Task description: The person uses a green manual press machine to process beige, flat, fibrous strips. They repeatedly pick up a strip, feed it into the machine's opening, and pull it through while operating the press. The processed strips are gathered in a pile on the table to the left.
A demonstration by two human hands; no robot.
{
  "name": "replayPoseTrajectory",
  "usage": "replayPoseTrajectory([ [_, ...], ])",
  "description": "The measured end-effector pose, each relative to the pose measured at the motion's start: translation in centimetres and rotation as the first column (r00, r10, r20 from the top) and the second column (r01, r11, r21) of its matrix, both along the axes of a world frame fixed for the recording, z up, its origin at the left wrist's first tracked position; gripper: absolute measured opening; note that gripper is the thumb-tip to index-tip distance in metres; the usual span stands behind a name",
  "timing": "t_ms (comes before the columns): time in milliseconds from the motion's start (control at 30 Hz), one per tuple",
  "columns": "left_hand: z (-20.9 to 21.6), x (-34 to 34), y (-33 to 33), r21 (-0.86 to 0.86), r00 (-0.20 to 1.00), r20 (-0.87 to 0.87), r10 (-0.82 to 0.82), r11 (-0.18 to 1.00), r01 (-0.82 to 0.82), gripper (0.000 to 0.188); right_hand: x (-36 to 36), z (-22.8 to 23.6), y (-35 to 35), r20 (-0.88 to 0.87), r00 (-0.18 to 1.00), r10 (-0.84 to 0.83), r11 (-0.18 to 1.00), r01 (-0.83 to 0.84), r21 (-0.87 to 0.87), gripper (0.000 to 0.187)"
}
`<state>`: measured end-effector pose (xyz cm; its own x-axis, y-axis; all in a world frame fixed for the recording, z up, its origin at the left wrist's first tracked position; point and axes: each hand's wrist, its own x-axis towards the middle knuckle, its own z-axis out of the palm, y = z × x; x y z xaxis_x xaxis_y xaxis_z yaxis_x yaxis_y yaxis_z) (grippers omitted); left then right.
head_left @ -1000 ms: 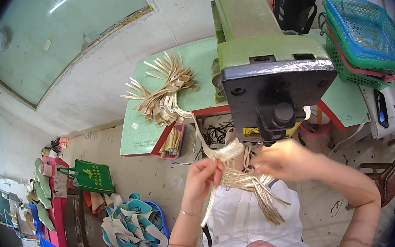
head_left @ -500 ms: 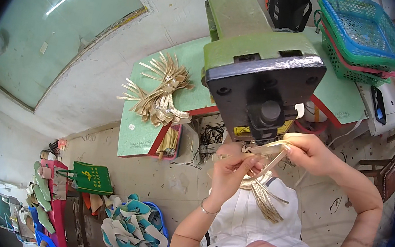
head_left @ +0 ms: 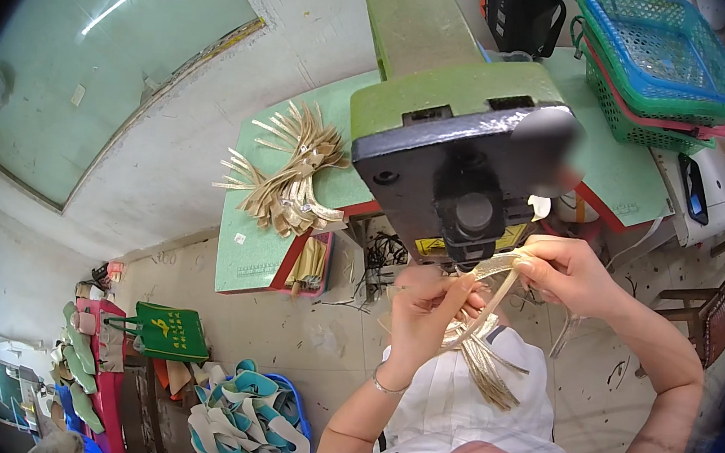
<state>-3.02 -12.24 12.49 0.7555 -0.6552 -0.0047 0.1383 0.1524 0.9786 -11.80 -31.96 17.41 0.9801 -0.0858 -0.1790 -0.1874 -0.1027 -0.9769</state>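
A narrow gold strap point(head_left: 500, 289) is stretched between my two hands, just below the black head point(head_left: 442, 168) of a green machine. My left hand point(head_left: 426, 311) is closed, pinching the strap's lower part between thumb and fingers. Higher and to the right, my right hand point(head_left: 567, 272) grips the strap's upper end by thumb and forefinger. A wider gold piece point(head_left: 495, 265) runs left from those fingertips, close under the machine's tool. On my white-clothed lap lies a fanned bunch of gold straps point(head_left: 491, 376). My left fingers partly hide where strap and bunch meet.
A heap of gold straps point(head_left: 292, 177) lies on the green tabletop point(head_left: 250, 258) left of the machine. Stacked plastic baskets point(head_left: 663, 64) stand at far right. On the floor are a blue tub point(head_left: 304, 409) of teal-and-white pieces and a green bag point(head_left: 171, 332). A chair point(head_left: 709, 319) stands at right.
The wider gold piece between my hands has turned and shows flatter under the machine. Both hands keep their hold. The machine appears slightly further left as the view shifts.
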Motion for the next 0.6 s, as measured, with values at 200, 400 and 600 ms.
replayPoseTrajectory([
  [200, -0.3, -0.4, 1.2, -0.017, 0.994, 0.027, 0.105, 0.994, -0.105, 0.022, 1.0, -0.7, 1.0, 0.121, 0.992, 0.028, 0.999, -0.024, -0.038, 0.014],
  [400, -2.3, -1.0, 3.3, -0.002, 0.948, 0.002, 0.318, 0.948, -0.318, 0.024, 2.8, -0.2, 2.5, 0.166, 0.986, 0.032, 0.973, 0.008, -0.229, 0.017],
  [600, -1.9, 0.1, 1.7, -0.041, 0.882, 0.126, 0.453, 0.891, -0.452, 0.018, 4.7, -0.4, 2.8, 0.200, 0.975, 0.092, 0.950, -0.026, -0.310, 0.025],
])
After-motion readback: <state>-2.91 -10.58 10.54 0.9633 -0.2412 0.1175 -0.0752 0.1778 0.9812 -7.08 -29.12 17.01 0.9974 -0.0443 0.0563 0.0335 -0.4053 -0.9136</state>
